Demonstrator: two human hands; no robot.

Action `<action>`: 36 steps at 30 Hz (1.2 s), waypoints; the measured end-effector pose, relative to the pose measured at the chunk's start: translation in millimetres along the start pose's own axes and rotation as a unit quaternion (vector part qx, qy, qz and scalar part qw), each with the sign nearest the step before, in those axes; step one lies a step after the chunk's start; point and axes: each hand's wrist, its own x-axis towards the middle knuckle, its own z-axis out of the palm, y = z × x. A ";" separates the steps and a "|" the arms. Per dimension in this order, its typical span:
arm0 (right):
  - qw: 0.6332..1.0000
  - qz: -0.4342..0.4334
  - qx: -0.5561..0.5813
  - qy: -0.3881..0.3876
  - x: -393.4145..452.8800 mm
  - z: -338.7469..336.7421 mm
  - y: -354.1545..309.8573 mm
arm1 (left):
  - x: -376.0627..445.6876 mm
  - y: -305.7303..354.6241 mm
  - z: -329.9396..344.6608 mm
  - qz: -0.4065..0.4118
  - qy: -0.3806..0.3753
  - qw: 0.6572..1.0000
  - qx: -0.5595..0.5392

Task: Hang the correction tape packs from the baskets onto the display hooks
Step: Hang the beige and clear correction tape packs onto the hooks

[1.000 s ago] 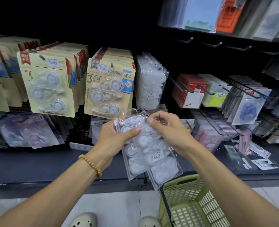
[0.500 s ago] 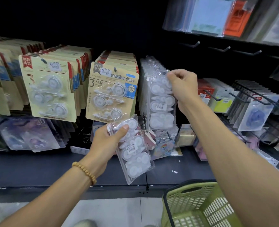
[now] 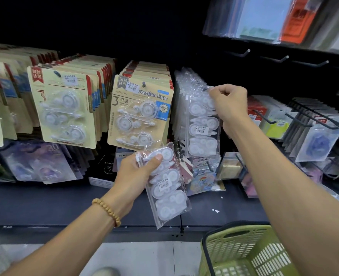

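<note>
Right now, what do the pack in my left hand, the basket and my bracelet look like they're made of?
Pack in the left hand: clear glossy soft plastic, with glare and white dispensers showing through. Green basket: rigid moulded plastic, matte, with slotted walls. Beaded bracelet: round tan beads, probably wood, though the look leaves it open.

Hidden and unclear parts at the display wall

The right hand (image 3: 229, 103) covers the top corner of the clear pack (image 3: 203, 126), so the hook under it is not visible and one cannot tell if the pack hangs on it. The left hand (image 3: 138, 172) hides the upper left of the second pack (image 3: 167, 191). The green basket (image 3: 242, 251) is cut by the bottom edge. Price stickers are too small to read. The top right packets (image 3: 268, 18) are blurred.
</note>
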 end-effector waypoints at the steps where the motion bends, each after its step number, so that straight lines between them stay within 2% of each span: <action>1: 1.000 -0.003 -0.008 0.002 1.5 -0.3 1.3 | -0.3 0.3 0.1 0.001 -0.003 1.000 0.001; 7: 0.996 0.031 -0.070 0.049 12.2 17.6 1.9 | -0.1 1.0 0.5 -0.007 -0.058 0.998 0.024; 11: 0.991 0.038 -0.073 0.108 -12.1 16.2 3.5 | -0.1 -0.5 3.6 -0.038 -0.106 0.993 0.048; 12: 0.994 0.030 -0.054 0.093 -25.0 13.8 6.2 | -0.2 -1.2 4.5 -0.038 -0.110 0.992 0.058; 14: 0.999 0.039 0.003 -0.030 -57.0 5.3 11.6 | -1.6 -2.3 6.5 -0.033 -0.116 0.990 0.072; 16: 0.976 0.073 0.018 -0.203 -89.4 -4.1 16.2 | -4.1 -2.3 8.9 -0.028 -0.122 0.990 0.068; 17: 0.965 0.069 0.005 -0.255 -101.4 -8.0 20.3 | -5.7 -1.3 10.7 -0.025 -0.126 0.990 0.060; 18: 0.960 0.055 -0.002 -0.274 -110.1 -11.1 24.2 | -6.6 -1.2 12.6 -0.021 -0.130 0.990 0.053; 23: 0.971 0.045 0.021 -0.234 -119.8 -21.8 36.2 | -10.8 -2.2 26.0 -0.009 -0.118 0.992 0.038; 26: 0.980 0.018 -0.006 -0.196 -113.5 -25.2 33.7 | -8.4 -2.1 34.5 -0.010 -0.067 0.997 0.025; 29: 0.989 -0.013 -0.032 -0.146 -89.4 -30.5 20.4 | -2.7 -2.4 36.2 -0.029 -0.007 1.000 0.005; 34: 0.991 -0.063 -0.055 -0.109 -38.8 -26.2 -11.8 | -0.2 -10.4 24.4 -0.021 0.011 0.998 0.050; 36: 0.992 -0.055 -0.058 -0.094 -21.7 -19.2 -16.7 | -1.2 -18.0 20.6 -0.024 0.011 0.998 0.063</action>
